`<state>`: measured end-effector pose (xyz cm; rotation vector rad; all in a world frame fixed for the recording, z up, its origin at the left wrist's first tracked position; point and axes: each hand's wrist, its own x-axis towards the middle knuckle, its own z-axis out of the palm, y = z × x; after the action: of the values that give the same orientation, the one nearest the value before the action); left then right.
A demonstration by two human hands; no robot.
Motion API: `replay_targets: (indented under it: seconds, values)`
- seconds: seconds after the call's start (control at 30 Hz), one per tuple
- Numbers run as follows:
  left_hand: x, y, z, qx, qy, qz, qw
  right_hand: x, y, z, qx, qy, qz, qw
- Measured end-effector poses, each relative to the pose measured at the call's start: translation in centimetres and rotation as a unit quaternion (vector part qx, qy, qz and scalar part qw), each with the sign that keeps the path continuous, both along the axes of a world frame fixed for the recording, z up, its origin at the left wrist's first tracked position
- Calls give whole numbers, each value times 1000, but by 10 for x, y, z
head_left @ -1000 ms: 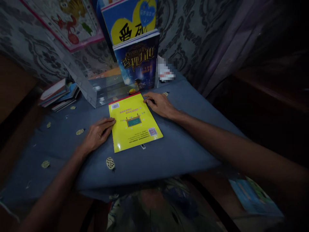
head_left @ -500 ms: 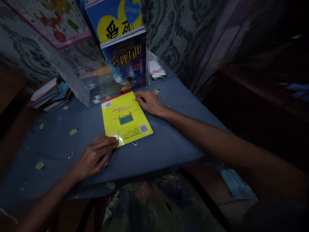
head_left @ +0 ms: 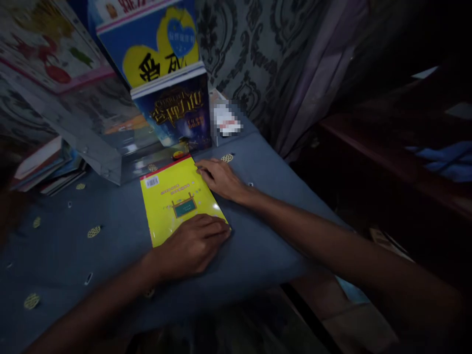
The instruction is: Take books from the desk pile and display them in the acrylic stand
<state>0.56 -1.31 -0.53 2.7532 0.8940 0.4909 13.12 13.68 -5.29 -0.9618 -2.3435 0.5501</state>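
A yellow book [head_left: 167, 189] with a red spine edge lies flat and closed on the cloth-covered table. Its face carries a barcode and a small green chalkboard picture. My left hand [head_left: 195, 241] reaches across the book's near edge, its fingers pressed together at the lower right corner. That hand covers the bottom part of the cover. At the upper right edge, my right hand [head_left: 221, 179] has its curled fingers and thumb on the book's side.
Behind the book, a clear acrylic stand [head_left: 110, 164] holds a dark blue book [head_left: 177, 113] and a blue-and-yellow book [head_left: 147, 42]. Several books [head_left: 51, 164] are stacked at the left. A partly blurred white box [head_left: 226, 120] stands by the patterned curtain [head_left: 254, 64].
My left hand has moved right along the book's near edge, from the lower left corner to the lower right. My right hand stays at the upper right edge. The view has shifted.
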Motion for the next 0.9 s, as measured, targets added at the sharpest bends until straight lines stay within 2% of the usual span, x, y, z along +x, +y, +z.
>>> replay_targets:
  seconds: [0.07, 0.17, 0.27, 0.33, 0.4, 0.57, 0.73, 0.9]
  values:
    - [-1, 1, -2, 3, -10, 4, 1000, 1, -1, 0, 15, -4, 7, 1000]
    - [-4, -1, -11, 12, -48, 11, 999, 0, -7, 3, 77, -5, 48, 996]
    - [-6, -1, -21, 18, -87, 13, 996, -13, -17, 7, 117, -7, 152, 981]
    - [-7, -1, -25, 12, -85, 16, 996, -28, -24, 8, 112, -17, 224, 968]
    - [-8, -1, -27, -4, -72, 19, 997, -45, -28, 8, 95, -34, 261, 960]
    - [-10, 1, -30, -43, -62, 9, 997, -68, -16, 4, 55, -79, 254, 962]
    - [-14, 1, -35, -44, -51, -2, 998, -49, 10, -2, 38, -89, 181, 979]
    - [-15, 1, -28, -47, -40, -7, 998, -30, 19, -4, 36, -97, 142, 984]
